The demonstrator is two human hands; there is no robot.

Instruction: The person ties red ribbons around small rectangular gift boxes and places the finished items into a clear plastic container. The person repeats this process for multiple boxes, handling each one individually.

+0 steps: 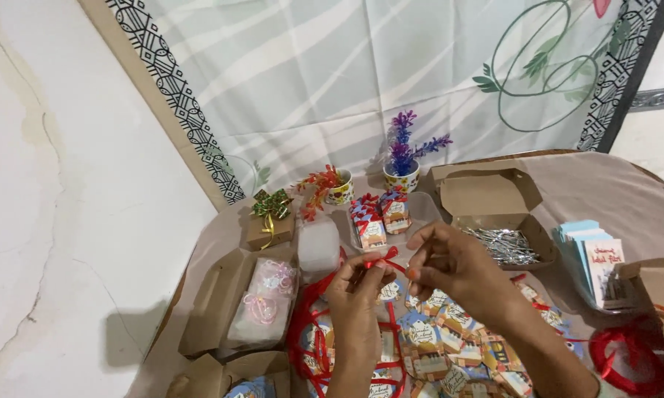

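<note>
Head view: your left hand [355, 291] and right hand [461, 269] both pinch a red ribbon bow [382, 259], just in front of the open cardboard box [494, 199] holding silver pins [507, 245].

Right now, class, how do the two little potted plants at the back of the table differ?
The left pot's plant has orange-red leaves that lean to the left; the right pot's plant has purple-blue sprigs that stand taller and more upright. The left pot sits slightly nearer the gift box with the green bow; the right pot is beside the open cardboard box. Both pots are small, white and patterned.
</note>
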